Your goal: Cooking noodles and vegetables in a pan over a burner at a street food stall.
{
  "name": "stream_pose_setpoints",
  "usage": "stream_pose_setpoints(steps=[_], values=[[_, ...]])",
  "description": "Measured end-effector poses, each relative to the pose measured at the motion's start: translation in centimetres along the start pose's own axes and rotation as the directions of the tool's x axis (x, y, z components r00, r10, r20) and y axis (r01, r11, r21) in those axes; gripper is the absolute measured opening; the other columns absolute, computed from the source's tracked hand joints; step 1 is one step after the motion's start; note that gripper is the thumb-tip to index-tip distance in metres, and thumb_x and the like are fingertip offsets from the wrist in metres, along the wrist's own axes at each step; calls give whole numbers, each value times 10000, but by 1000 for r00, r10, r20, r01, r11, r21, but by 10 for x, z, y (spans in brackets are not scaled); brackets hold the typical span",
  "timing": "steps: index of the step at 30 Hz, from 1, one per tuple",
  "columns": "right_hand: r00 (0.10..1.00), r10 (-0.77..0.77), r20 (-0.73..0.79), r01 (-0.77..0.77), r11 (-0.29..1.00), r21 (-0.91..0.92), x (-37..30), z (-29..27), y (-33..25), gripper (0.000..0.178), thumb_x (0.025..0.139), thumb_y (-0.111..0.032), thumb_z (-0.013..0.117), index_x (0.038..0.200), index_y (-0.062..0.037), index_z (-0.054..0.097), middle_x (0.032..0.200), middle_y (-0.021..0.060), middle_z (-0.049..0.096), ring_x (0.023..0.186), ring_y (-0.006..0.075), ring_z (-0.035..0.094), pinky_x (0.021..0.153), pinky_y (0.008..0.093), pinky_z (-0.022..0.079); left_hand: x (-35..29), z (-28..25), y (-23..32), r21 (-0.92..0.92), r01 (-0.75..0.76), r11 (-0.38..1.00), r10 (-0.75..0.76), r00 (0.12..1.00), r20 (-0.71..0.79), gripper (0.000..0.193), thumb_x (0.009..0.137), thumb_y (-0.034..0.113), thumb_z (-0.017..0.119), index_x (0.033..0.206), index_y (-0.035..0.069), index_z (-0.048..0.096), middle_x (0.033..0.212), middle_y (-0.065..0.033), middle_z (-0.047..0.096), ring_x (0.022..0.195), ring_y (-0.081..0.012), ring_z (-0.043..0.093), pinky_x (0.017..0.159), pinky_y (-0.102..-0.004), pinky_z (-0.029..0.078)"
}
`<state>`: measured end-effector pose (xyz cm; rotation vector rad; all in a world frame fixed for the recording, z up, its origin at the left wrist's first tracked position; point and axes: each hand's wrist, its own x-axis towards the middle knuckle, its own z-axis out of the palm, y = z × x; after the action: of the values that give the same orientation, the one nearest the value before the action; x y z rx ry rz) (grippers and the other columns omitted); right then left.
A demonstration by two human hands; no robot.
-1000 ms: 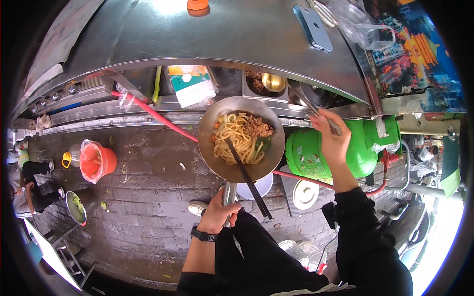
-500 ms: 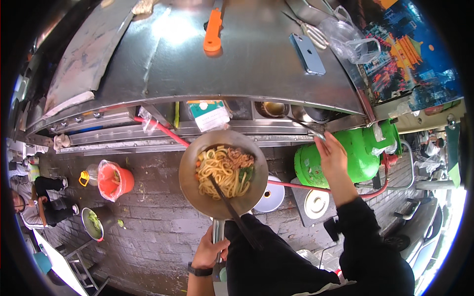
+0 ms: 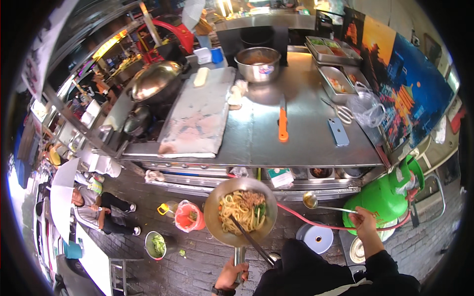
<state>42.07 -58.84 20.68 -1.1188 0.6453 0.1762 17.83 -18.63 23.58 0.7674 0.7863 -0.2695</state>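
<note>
My left hand [image 3: 230,274] is wrapped round the handle of a metal pan [image 3: 213,217], held out level in front of me. In the pan lie thick noodles [image 3: 236,209] with minced meat [image 3: 253,198], green leaves and bits of carrot. A pair of dark chopsticks [image 3: 249,239] leans in the noodles, its far ends over the rim near my leg. My right hand [image 3: 365,223] grips the end of a long-handled ladle [image 3: 310,200]. The ladle's bowl hangs to the right of the pan, apart from it, with something brownish inside.
Ahead runs a steel counter [image 3: 256,143] with an orange-handled knife [image 3: 282,129], a phone [image 3: 338,131], scissors [image 3: 340,112] and a large pot [image 3: 257,64]. A green gas cylinder [image 3: 377,195] with a red hose stands right. Left are a red bin [image 3: 189,217] and a seated person [image 3: 94,212].
The ladle has come up and out of a container under the counter's edge, and its bowl now shows. The view has tilted up and turned left. My left hand still holds the pan.
</note>
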Motion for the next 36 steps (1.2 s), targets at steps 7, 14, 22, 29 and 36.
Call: stream_pose_setpoints(steps=[7, 14, 22, 29, 36], values=[[962, -177, 206, 150, 979, 140, -1, 85, -68, 274, 829, -145, 575, 1065, -6, 589, 889, 65, 624, 789, 191, 604, 757, 290, 505, 2, 35, 108, -15, -300, 954, 300, 954, -3, 336, 793, 13, 583, 1085, 37, 420, 704, -53, 502, 472, -136, 490, 435, -277, 432], [749, -523, 407, 571, 821, 5, 142, 126, -120, 375, 891, -198, 549, 1190, 25, 515, 1039, 105, 596, 903, 156, 599, 782, 211, 493, 97, 96, 178, 19, -332, 943, 326, 934, 145, 308, 816, 64, 618, 1042, 43, 410, 685, -16, 480, 482, -84, 471, 418, -235, 383], [845, -202, 496, 225, 974, 13, 166, 322, -187, 269, 865, -233, 591, 1058, -46, 591, 847, 55, 649, 709, 103, 601, 614, 152, 481, 158, 139, 205, 23, -308, 951, 309, 950, -39, 440, 822, 44, 579, 1230, 24, 416, 616, 0, 485, 459, -83, 485, 410, -236, 413], [709, 86, 700, -97, 995, -24, 270, 369, -177, 368, 888, -171, 560, 1235, -52, 527, 1097, 124, 622, 930, 208, 621, 819, 271, 502, 211, 157, 214, -1, -381, 925, 380, 924, -30, 254, 796, 106, 611, 960, 34, 431, 625, -13, 514, 417, -64, 495, 358, -216, 404], [827, 81, 557, -96, 995, -3, 226, 411, -160, 382, 943, -120, 468, 1295, 22, 429, 1310, 128, 482, 1123, 146, 538, 924, 187, 475, 221, 148, 226, -123, -368, 921, 366, 930, -40, 378, 874, 236, 573, 1166, 77, 394, 811, -56, 517, 526, -107, 560, 412, -226, 451]])
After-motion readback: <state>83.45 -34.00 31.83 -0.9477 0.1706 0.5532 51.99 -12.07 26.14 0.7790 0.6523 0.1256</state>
